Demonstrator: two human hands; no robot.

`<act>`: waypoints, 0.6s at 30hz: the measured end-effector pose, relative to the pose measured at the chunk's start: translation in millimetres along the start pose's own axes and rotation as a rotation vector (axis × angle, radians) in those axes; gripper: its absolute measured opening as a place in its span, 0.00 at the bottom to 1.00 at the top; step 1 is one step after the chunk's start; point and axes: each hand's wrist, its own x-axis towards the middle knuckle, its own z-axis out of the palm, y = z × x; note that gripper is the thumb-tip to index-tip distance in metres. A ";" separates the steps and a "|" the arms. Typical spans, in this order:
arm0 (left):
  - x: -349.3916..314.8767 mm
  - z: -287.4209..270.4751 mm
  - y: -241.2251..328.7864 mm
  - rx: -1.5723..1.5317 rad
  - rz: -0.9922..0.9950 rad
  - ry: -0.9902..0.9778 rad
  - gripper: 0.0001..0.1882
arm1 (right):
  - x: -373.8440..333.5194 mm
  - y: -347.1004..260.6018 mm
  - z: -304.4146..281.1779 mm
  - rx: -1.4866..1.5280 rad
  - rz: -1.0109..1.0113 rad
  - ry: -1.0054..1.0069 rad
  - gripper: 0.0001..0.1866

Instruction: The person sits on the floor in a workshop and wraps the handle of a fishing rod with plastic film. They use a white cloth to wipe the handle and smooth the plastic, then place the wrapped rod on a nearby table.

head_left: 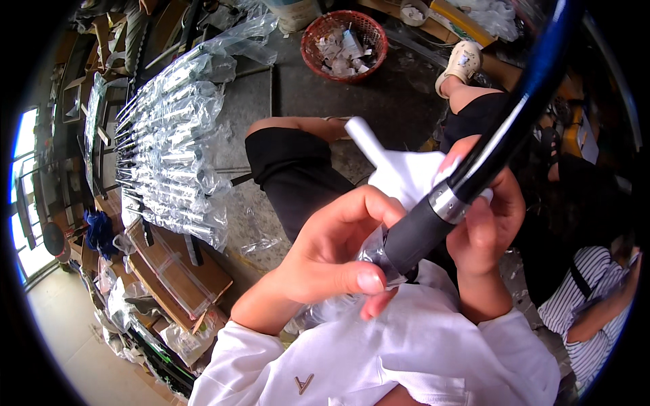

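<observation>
A glossy black rod (514, 125) slants down from the upper right to a dark grey grip (414, 233) with a silver collar (447, 204). Around the grip's lower end curls my left hand (318, 247), thumb and fingers closed, with crumpled clear plastic film (371, 249) against it. My right hand (491, 227) is closed about the rod near the collar, some fingers hidden behind it. A white cloth-like sheet (409, 176), one end narrow and rolled, lies against the right hand's fingers; whether they pinch it is partly hidden.
At left, several plastic-wrapped rods (176, 142) lie in a row. Cardboard boxes (172, 271) stand below them. A red basket (345, 76) of scraps sits on the floor ahead. At lower right is another person in a striped top (589, 298).
</observation>
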 end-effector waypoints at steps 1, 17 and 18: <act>-1.8 0.9 0.9 -0.008 -0.025 0.018 0.22 | 0.5 -0.6 -0.2 0.063 0.035 -0.035 0.07; 1.2 10.5 -9.1 0.099 -0.071 0.040 0.20 | -3.1 -30.5 10.3 0.639 0.619 -0.132 0.19; -0.7 7.3 -7.6 0.109 -0.082 -0.015 0.20 | -1.4 -32.1 11.5 0.651 0.629 -0.122 0.19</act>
